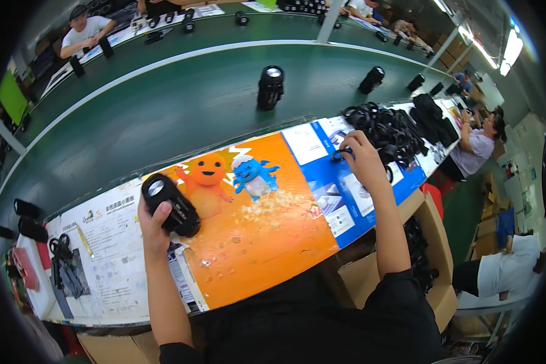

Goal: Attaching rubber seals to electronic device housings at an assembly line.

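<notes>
Hands, two, bare. Left hand (155, 221) was closed around a black cylindrical speaker (170, 205), held tilted just above the desk (121, 267), whose top was covered with printed cardboard sheets: white, orange with cartoon figures, and blue. Right hand (363, 159) reached to the far right, fingers pinched on a black ring-shaped strap (341, 155) at the edge of a heap of black straps (385, 128). Beyond the desk, another black cylindrical speaker (270, 87) stood upright on the green conveyor belt (164, 109). Black scissors (59, 252) lay at the desk's left end.
</notes>
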`<state>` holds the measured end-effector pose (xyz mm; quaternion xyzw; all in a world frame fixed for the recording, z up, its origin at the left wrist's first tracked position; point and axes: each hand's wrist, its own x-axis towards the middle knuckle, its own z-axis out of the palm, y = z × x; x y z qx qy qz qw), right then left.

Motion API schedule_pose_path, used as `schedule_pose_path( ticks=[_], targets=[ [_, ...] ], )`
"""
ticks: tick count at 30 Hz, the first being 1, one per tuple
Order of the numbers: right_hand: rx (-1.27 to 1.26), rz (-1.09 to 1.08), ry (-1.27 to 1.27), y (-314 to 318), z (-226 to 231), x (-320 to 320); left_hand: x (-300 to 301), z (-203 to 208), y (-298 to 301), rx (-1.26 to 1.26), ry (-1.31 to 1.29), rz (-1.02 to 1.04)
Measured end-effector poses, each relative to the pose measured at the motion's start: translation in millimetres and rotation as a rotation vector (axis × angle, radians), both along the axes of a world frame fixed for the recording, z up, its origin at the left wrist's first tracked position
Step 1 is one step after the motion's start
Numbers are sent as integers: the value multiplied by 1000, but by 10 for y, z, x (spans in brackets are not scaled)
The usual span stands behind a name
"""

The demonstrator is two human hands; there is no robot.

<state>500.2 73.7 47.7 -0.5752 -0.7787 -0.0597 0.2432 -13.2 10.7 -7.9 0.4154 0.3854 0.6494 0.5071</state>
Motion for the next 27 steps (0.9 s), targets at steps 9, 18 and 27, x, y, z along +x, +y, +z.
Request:
schedule_pose_path(
  ticks=[9,18,27],
  targets=[
    [-317,387,472,169,-401,-1219,17,39,25,-12,-88,-78],
    [-401,468,293,101,-351,-1497,-64,25,34,38,-93,-140],
    [-518,657,763,186,68,-2327,-13,-30,11,-12,-21,-77]
  ],
)
